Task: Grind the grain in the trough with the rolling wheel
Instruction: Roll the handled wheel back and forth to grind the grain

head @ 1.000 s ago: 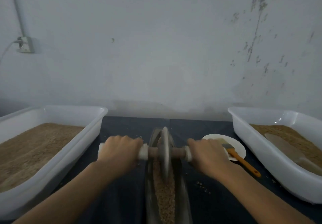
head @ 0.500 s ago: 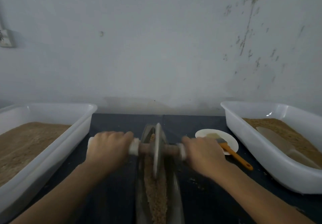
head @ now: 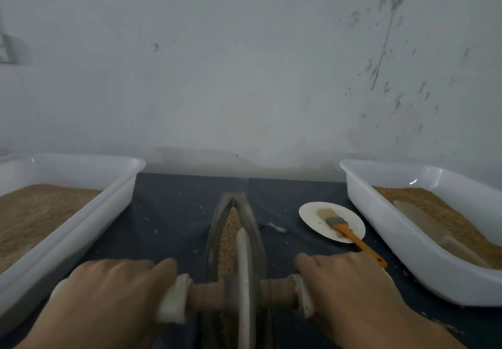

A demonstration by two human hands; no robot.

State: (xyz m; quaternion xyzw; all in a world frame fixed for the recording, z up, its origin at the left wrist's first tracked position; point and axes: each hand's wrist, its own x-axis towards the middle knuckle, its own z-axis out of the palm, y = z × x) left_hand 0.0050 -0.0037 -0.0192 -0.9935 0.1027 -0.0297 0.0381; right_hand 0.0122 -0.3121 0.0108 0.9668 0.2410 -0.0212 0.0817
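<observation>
Two white tubs on the dark table (head: pixel 173 213): left tub (head: pixel 81 229) and right tub (head: pixel 402 242), each holding brown meal; a pale scoop (head: pixel 434 229) lies in the right one. One narrow trough (head: pixel 252 218) runs down the middle between them, with grain (head: pixel 229 229) along its channel. One plate (head: pixel 312 213) right of the trough carries one brush (head: pixel 342 226) with an orange handle. One wheel (head: pixel 243 280) stands upright in the trough's near end. Left hand (head: pixel 108 297) and right hand (head: pixel 350 294) set apart, each curled round a cloth-wrapped end of the axle (head: pixel 206 295).
</observation>
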